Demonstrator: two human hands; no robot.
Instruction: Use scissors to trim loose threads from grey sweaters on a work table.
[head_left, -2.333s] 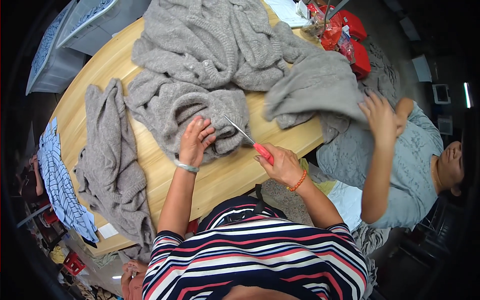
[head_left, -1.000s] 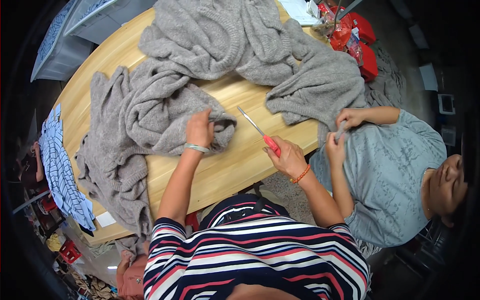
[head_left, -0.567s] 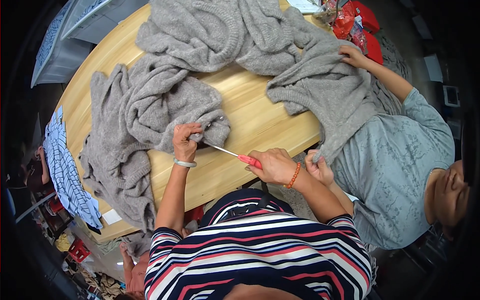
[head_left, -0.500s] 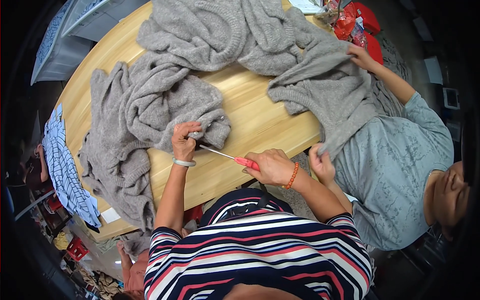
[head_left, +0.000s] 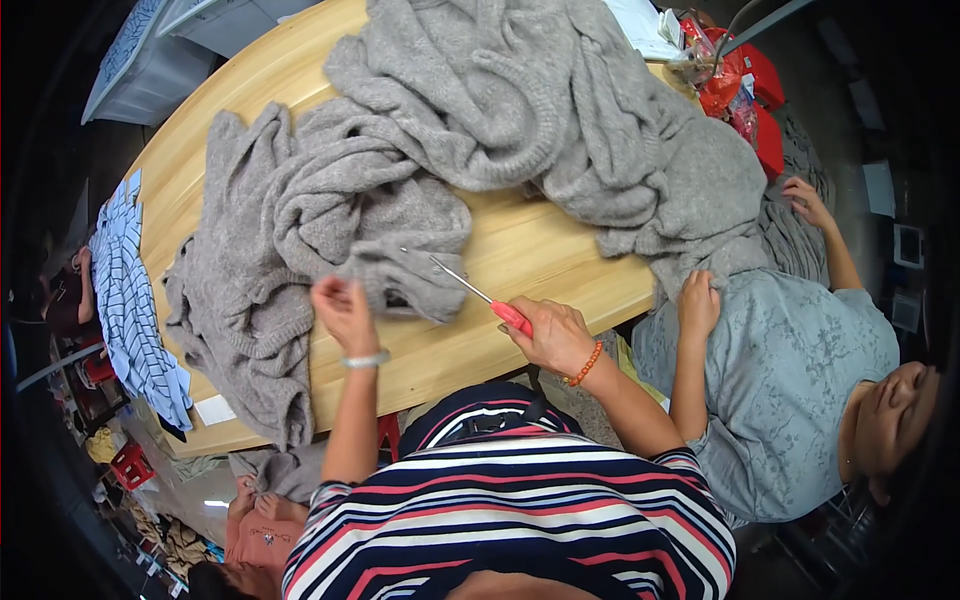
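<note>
My right hand [head_left: 553, 335] is closed round the pink-red handle of a tool with a thin metal shaft [head_left: 466, 278]. Its tip points up and left, close to a grey knitted sweater [head_left: 415, 270]; the tip's exact shape is too small to tell. At the near edge of this sweater is my left hand [head_left: 345, 312], its fingers smeared by motion. It appears apart from the cloth, and I cannot make out anything in it. Small shiny dots show on the sweater near the tool tip.
More grey knitwear [head_left: 500, 110] is heaped across the wooden table [head_left: 530, 240]. At right a person in a grey-green shirt [head_left: 770, 380] handles grey knitwear. Blue striped cloth [head_left: 130, 310] hangs at the left edge. Red bags [head_left: 720, 85] sit at the far right.
My left hand has let go of the sweater and drawn back left and down. The tool tip has swung up and right, clear of that hand. The neighbour's far hand has left the knitwear's edge.
</note>
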